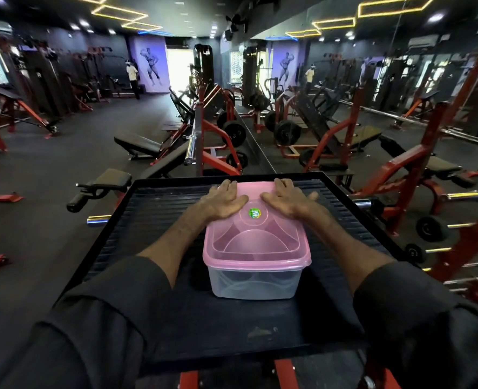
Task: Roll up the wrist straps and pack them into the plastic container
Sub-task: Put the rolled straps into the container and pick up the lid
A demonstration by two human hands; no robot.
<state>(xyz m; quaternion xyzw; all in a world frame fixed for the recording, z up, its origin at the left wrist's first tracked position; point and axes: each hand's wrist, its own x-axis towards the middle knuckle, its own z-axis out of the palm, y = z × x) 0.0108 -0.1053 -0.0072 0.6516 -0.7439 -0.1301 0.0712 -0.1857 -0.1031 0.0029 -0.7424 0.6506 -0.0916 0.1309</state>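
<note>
i see the left grip [222, 199] and right grip [288, 200] flat, fingers spread, pressing the far end of the glossy pink lid [256, 242]. the clear, boxy plastic container [254, 282] sits mid-table [153, 220], with ribbed black surface free on every side.

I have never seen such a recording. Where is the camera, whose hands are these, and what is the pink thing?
There is no machine: a person wears a camera on the head, so this one picture looks forward and down. The left hand and the right hand lie flat, fingers straight, on the pink lid of a clear plastic container. Neither hand grips anything. The container stands on a black ribbed platform. A small green sticker sits on the lid. Behind is a gym with red and black machines. What is inside the container I cannot tell.
</note>
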